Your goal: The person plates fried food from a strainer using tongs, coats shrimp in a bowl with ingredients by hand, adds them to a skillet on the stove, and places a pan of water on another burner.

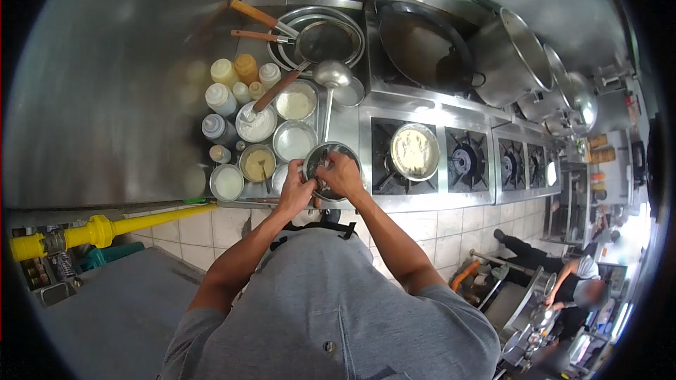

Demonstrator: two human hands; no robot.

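A round metal bowl (350, 157) sits at the counter's front edge, with dark and pale contents that are too small to make out. My left hand (296, 193) is at the bowl's left rim, its fingers curled against it. Over the bowl's middle, my right hand (341, 174) has its fingers pressed together, and whatever they pinch is too small to name. A ladle (332, 76) lies just behind the bowl, its handle pointing toward it. Tubs of white powder (256, 123) and yellowish paste (258, 162) stand to the left.
Squeeze bottles (221, 100) line the back left, near strainers (327, 42). On the stove (479, 119) are a pan with pale contents (414, 151), a wok (422, 46) and tall pots (510, 60). A yellow pipe (102, 231) runs at left. Another person (574, 285) works at far right.
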